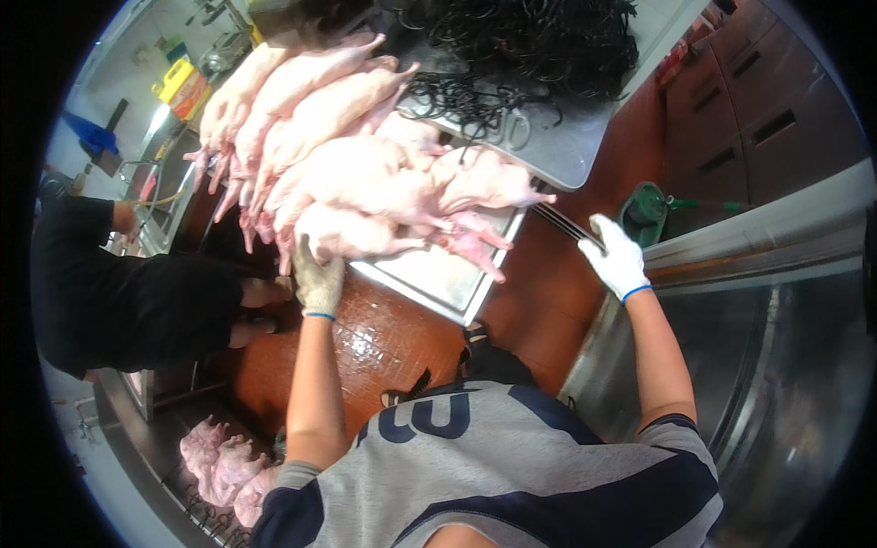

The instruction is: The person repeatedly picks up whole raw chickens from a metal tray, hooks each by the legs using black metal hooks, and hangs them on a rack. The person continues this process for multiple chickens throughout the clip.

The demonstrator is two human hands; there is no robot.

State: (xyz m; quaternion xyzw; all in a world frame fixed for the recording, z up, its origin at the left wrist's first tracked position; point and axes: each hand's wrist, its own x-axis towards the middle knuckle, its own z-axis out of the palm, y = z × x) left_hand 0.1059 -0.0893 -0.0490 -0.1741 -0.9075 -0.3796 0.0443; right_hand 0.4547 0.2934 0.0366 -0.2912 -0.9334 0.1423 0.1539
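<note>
Several plucked duck-like carcasses [363, 171] lie heaped on a metal table or tray [449, 291], legs sticking out over its edge. My left hand [320, 281], in a knitted work glove, is against the nearest carcass [342, 231] at the tray's left edge. Its fingertips are partly hidden, so its grip is unclear. My right hand [615, 260], in a white glove, is held out to the right of the tray. Thumb and forefinger are apart, at the end of thin metal bars [562, 220]; whether they touch is unclear.
Dark hooks [521, 48] are piled on a metal tray [582, 147] beyond the carcasses. A person in black [137, 294] stands at left near a sink. More carcasses [229, 466] lie at lower left. A green dustpan [640, 212] and steel surface [754, 363] are at right.
</note>
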